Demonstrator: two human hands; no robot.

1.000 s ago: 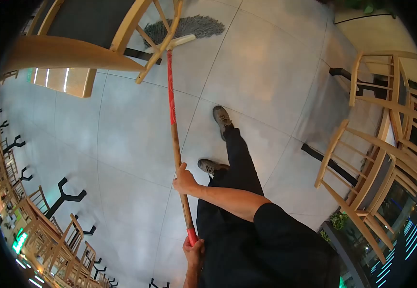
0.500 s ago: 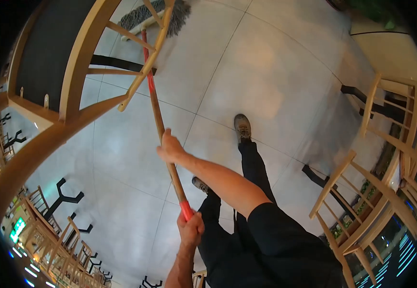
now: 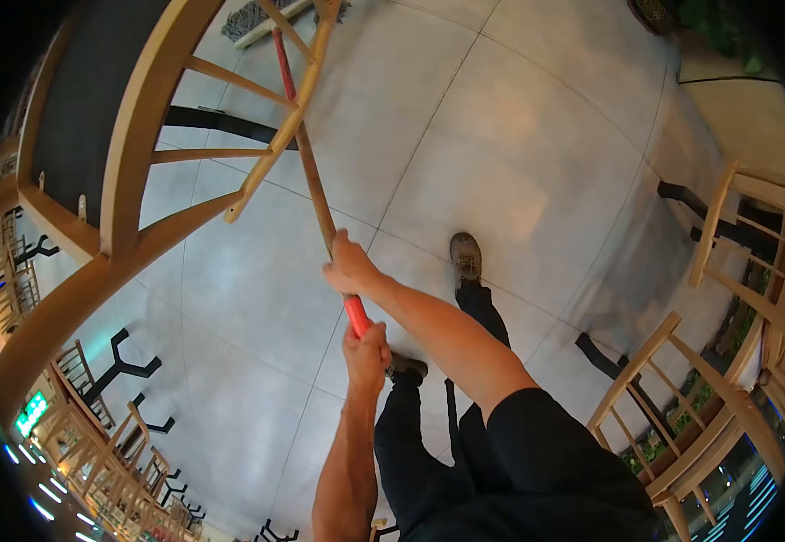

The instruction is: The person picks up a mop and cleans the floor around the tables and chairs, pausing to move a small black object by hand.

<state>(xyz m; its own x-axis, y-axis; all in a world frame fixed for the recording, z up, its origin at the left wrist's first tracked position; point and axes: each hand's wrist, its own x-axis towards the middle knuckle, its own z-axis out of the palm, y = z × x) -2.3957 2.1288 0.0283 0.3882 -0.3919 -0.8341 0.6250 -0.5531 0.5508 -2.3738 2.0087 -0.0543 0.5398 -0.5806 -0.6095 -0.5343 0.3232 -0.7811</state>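
Observation:
Both my hands are closed on the wooden handle of a mop [image 3: 318, 194]. My right hand [image 3: 353, 266] grips the bare wood just above the red end sleeve. Below it, my left hand [image 3: 367, 352] is wrapped round the lower end of that sleeve. The handle slants up and left, passing behind the slats of an upturned wooden chair [image 3: 257, 185]. At the top edge, the grey string mop head [image 3: 246, 27] lies on the floor, partly hidden by the chair and cut off by the frame.
More wooden chairs [image 3: 654, 406] sit upturned at the right, with black table legs [image 3: 600, 354] beneath them. Rows of tables and chairs [image 3: 108, 425] line the left side. A potted plant [image 3: 718, 32] stands at the top right. My shoes [image 3: 467, 257] are on grey floor tiles.
The mop has been pushed forward, its head moving farther behind the chair and toward the top edge. My left hand has moved up, closer to my right hand. My left-side shoe has come forward.

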